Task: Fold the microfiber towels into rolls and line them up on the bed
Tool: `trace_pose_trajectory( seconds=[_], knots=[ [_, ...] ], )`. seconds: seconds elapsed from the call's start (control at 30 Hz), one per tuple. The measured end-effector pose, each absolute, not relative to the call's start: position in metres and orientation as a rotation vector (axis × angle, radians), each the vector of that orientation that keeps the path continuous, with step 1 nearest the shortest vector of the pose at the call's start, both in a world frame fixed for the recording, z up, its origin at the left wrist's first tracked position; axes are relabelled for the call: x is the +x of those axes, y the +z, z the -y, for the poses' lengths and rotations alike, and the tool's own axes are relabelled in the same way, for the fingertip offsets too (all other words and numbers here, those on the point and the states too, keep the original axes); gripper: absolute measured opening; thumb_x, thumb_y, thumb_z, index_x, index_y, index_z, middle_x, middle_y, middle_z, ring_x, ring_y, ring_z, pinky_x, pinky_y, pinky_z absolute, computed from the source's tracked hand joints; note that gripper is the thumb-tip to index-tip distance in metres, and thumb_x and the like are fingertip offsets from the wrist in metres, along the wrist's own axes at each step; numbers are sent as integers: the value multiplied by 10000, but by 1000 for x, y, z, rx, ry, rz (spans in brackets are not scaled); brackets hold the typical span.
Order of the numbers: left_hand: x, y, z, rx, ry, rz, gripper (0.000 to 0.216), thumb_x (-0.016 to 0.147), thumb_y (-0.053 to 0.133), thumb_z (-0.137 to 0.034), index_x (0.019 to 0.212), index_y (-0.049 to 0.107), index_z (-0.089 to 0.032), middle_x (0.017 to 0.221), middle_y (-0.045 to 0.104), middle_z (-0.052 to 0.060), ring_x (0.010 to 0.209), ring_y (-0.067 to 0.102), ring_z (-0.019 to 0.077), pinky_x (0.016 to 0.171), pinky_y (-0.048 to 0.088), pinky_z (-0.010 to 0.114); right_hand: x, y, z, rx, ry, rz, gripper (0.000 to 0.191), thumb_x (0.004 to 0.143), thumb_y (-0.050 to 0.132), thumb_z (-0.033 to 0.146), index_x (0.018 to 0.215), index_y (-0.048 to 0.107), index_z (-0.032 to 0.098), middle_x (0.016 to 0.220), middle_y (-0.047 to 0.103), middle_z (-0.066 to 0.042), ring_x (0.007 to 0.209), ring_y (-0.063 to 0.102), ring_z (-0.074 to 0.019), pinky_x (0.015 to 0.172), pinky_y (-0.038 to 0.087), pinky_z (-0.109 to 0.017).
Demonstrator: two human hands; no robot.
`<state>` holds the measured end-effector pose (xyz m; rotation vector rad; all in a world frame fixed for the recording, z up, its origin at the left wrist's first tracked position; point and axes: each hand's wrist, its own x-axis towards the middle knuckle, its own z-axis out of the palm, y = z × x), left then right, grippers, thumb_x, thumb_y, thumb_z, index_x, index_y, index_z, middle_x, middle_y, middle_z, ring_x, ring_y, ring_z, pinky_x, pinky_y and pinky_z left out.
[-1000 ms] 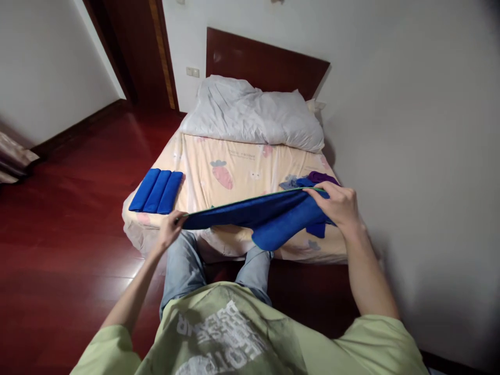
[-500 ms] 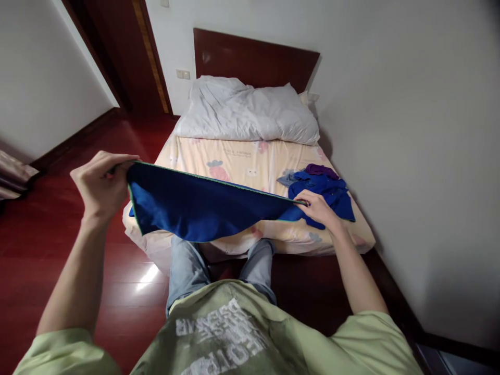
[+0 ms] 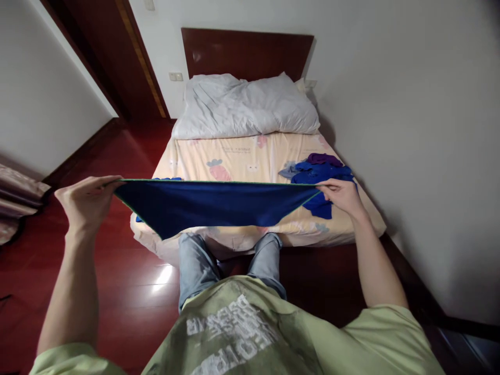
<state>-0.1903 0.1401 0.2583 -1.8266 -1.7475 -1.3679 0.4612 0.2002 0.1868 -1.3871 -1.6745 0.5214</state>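
Observation:
A dark blue cloth with a green edge is stretched out in the air over the near end of the bed. My left hand is closed on its upper left corner, and my right hand pinches the upper right corner. Between them the top edge runs taut and nearly level, while the lower part hangs loose. Behind my right hand lies a crumpled pile of blue cloths, with a purple cloth on top. More blue fabric shows partly behind the held cloth at the left.
The bed has a pale patterned sheet, a bunched white quilt and a dark wooden headboard. A wall stands close on the right. At the left are a curtain and the red floor.
My right hand has moved right and slightly up, and my left hand left and lower. The cloth's top edge has gone from slanting to nearly level and is spread wider.

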Motion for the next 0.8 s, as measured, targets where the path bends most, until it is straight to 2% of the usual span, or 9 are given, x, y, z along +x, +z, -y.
trace_pose_trajectory(
  seconds=[0.1,0.2,0.37,0.47,0.53,0.67,0.8],
  knots=[
    [-197,251,-148,-1891,-1277,1771,315,848,677,-542,891,812,-260,852,779,-12,687,641,137,739,549,277,470,199,-201,-1377,570,1580,368,767,794,517,913,794,179,510,599,22,415,517,-116,414,419,-240],
    [-198,253,-158,-1912,-1203,1808,311,849,646,-525,916,814,-273,831,769,-26,659,606,123,722,537,265,477,213,-204,-1355,598,1509,400,736,832,532,915,798,177,503,620,14,405,539,-114,419,464,-235],
    [-192,270,-192,-1983,-1106,2062,260,834,663,-340,999,807,-200,645,688,-61,625,604,112,695,536,238,486,225,-227,-1295,651,1401,407,655,914,507,846,783,172,597,703,-48,494,670,-179,448,564,-272],
    [-180,275,-226,-2099,-1086,2241,241,854,661,-238,1030,786,-130,658,687,-50,613,616,93,727,558,243,489,222,-256,-1273,683,1358,368,645,936,459,790,754,174,656,726,-66,558,719,-213,510,624,-316],
    [-169,274,-252,-2136,-1143,2312,214,877,650,-189,1024,769,-91,695,704,-32,615,629,77,720,557,229,488,216,-280,-1282,701,1319,354,648,942,415,781,735,161,654,720,-56,585,733,-213,573,655,-331],
    [-149,262,-304,-2013,-1388,2464,153,881,648,-103,975,751,-40,622,672,-43,589,631,58,653,534,177,480,199,-328,-1298,711,1217,311,656,938,297,779,705,131,661,716,-44,617,740,-176,679,667,-300],
    [-150,250,-346,-1977,-1616,2365,195,870,680,-131,977,729,25,635,688,-35,587,636,48,627,534,154,473,191,-364,-1297,621,1172,241,709,891,236,797,702,116,708,734,-50,645,739,-147,759,654,-284]
  ],
)
